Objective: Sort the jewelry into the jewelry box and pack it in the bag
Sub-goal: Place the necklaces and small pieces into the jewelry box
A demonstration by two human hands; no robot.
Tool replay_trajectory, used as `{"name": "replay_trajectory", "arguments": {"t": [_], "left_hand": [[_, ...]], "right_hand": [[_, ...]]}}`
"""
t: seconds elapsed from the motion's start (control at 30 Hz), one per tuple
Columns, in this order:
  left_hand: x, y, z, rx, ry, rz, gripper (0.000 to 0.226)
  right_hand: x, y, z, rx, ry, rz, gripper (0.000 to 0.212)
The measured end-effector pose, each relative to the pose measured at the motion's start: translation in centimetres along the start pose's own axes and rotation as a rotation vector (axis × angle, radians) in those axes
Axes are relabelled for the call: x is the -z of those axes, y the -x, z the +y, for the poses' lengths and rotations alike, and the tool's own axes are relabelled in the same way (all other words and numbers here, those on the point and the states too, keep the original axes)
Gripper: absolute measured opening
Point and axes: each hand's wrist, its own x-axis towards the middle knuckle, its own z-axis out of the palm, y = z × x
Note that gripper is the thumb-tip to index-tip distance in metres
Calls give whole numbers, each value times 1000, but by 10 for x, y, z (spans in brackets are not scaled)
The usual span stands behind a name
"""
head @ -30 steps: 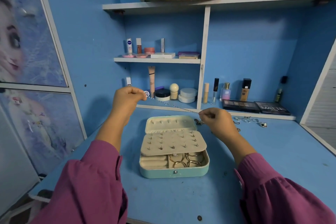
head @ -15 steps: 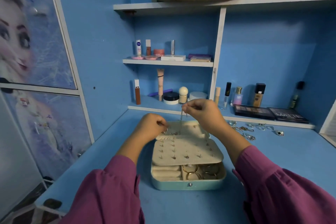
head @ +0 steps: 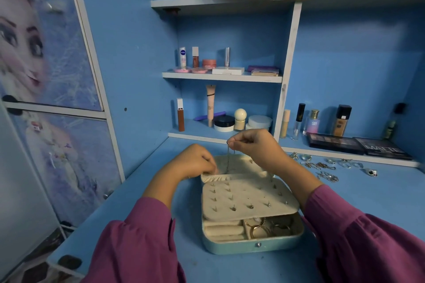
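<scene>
The open jewelry box (head: pixel 251 213) sits near the middle of the blue desk (head: pixel 368 202), its cream stud panel folded over the near tray, where gold rings lie in the right compartment. The right hand (head: pixel 255 147) pinches the top of a thin chain (head: pixel 228 161) between thumb and fingertips, letting it hang straight down over the far half of the box. The left hand (head: pixel 195 163), fingers curled, grips the gathered pocket edge at the box's far left. Loose silver jewelry (head: pixel 326 167) lies far right on the desk.
</scene>
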Motion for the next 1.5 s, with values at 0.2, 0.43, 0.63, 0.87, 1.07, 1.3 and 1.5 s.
{"name": "replay_trajectory", "arguments": {"t": [0.2, 0.43, 0.63, 0.87, 1.07, 1.3, 1.5], "left_hand": [[-9, 3, 16, -150, 400, 205, 21], [-6, 3, 13, -82, 491, 198, 18], [-4, 6, 14, -56, 453, 185, 19], [6, 5, 3, -48, 330, 278, 20], [-4, -8, -15, -79, 10, 363, 24], [-12, -11, -18, -106, -268, 380, 21], [-11, -10, -17, -98, -401, 338, 19]], "right_hand": [[0, -4, 4, -6, -49, -60, 8], [2, -6, 6, -81, -116, -102, 10], [5, -4, 12, -82, -70, -150, 13], [-2, -10, 12, -32, 123, -235, 15], [-3, -20, 10, 10, 337, -285, 10], [-6, -11, 24, 46, 394, -308, 12], [-3, -12, 23, 19, 450, -340, 14]]}}
